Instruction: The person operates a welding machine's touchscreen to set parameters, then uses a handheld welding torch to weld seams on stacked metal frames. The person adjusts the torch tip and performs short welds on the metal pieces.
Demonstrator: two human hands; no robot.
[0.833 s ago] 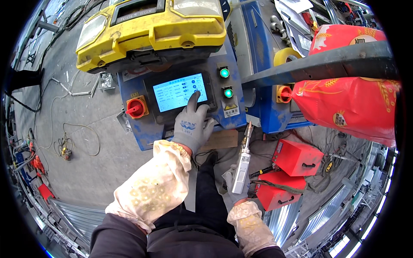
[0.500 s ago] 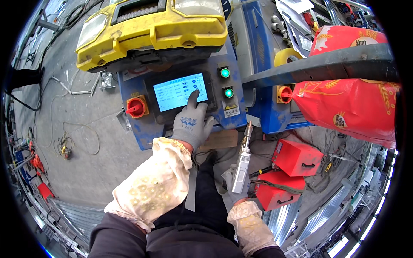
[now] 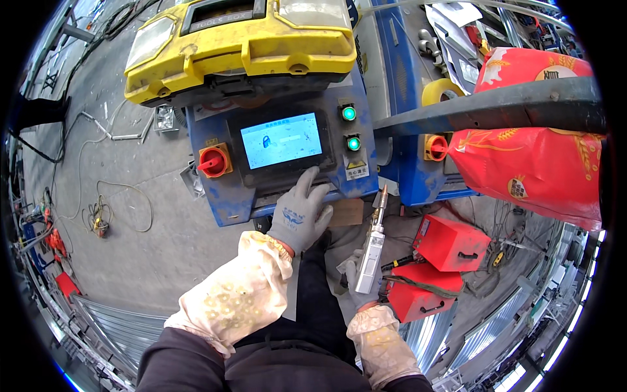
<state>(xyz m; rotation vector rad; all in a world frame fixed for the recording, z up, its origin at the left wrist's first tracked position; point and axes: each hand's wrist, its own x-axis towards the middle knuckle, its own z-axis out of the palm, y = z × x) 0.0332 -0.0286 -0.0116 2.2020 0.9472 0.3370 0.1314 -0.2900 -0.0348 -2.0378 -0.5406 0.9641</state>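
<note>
My left hand (image 3: 302, 212), in a grey glove with a cream sleeve cover, rests with fingers spread on the lower edge of a blue control box (image 3: 222, 202), just below its lit touchscreen (image 3: 281, 139). My right hand (image 3: 356, 277), also gloved, grips a silver handheld torch-like tool (image 3: 372, 248) that points up toward the box. Two green lamps (image 3: 351, 127) glow right of the screen, and a red rotary switch (image 3: 212, 161) sits at its left.
A yellow toolbox (image 3: 241, 46) sits on top of the box. A red printed sack (image 3: 535, 150) hangs over a dark bar (image 3: 496, 108) at right. Two red metal boxes (image 3: 450, 243) lie on the floor by my legs. Cables (image 3: 104, 209) trail across the concrete at left.
My left hand has dropped from touching the screen to the panel's lower edge. The screen shows a different picture. The right hand and tool have hardly moved.
</note>
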